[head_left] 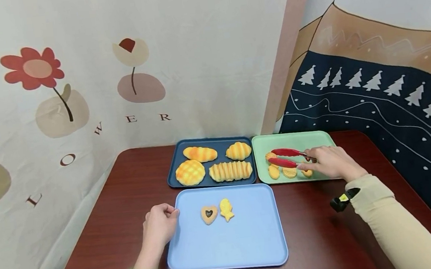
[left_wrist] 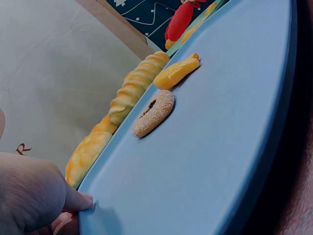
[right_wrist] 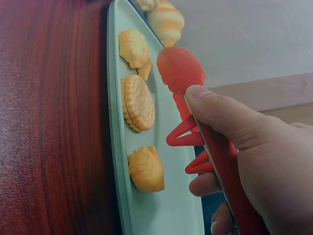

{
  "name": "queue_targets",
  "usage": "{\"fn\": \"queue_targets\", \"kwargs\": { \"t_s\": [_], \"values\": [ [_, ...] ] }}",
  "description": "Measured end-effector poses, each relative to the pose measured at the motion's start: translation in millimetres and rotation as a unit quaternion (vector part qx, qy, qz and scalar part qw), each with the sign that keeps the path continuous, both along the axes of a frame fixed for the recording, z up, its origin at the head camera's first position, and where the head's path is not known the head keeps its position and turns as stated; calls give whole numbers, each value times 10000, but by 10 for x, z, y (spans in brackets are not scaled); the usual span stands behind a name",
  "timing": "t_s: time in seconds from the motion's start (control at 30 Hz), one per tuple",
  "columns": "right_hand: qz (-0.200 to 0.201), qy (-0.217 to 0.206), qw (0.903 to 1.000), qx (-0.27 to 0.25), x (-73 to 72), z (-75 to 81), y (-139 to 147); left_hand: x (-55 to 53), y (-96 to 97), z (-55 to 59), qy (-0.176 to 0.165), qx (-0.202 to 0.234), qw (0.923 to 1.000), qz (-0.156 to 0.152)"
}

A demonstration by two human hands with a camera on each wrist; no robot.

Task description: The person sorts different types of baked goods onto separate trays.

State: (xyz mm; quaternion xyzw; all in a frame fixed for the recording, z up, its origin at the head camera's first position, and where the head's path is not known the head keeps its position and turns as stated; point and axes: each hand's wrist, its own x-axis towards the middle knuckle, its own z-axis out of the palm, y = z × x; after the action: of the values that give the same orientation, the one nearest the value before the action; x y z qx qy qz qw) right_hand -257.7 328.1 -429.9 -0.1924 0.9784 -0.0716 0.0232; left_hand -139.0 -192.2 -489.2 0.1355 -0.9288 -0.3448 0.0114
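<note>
My left hand (head_left: pixel 159 222) pinches the left rim of the light blue tray (head_left: pixel 227 247), thumb on top. On that tray lie a heart-shaped cookie (head_left: pixel 209 214) with a dark centre and a yellow fish-shaped cookie (head_left: pixel 226 209), side by side. My right hand (head_left: pixel 330 162) grips red tongs (head_left: pixel 286 152) over the green tray (head_left: pixel 292 139); the tongs' tips are spread apart. Under and around the tips are several cookies, among them a round sandwich cookie (right_wrist: pixel 139 104), a fish-shaped one (right_wrist: pixel 134 49) and a shell-like one (right_wrist: pixel 147 169).
Behind the light blue tray stands a dark blue tray (head_left: pixel 171 174) with a round bun (head_left: pixel 190 172), a ridged loaf (head_left: pixel 230 171) and two smaller breads. All three trays sit close together on a dark red wooden table (head_left: pixel 106 216). A printed cloth (head_left: pixel 207 56) hangs behind.
</note>
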Motion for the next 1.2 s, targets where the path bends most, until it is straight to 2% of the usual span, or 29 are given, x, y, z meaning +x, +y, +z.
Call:
{"fn": "queue_targets", "kwargs": {
  "t_s": [0.27,0.7,1.07,1.2],
  "values": [
    [4,-230,9997,98,-99,9,-13,-1,5,-4,-19,28,10000,21],
    [-108,-338,9991,221,-142,-2,11,-1,9,-11,24,14,10000,41],
    [-405,-208,9990,2,7,70,82,5,8,5,-47,22,10000,18],
    [-343,-49,9994,-53,87,113,68,0,2,2,-44,6,10000,13]
  ]
}}
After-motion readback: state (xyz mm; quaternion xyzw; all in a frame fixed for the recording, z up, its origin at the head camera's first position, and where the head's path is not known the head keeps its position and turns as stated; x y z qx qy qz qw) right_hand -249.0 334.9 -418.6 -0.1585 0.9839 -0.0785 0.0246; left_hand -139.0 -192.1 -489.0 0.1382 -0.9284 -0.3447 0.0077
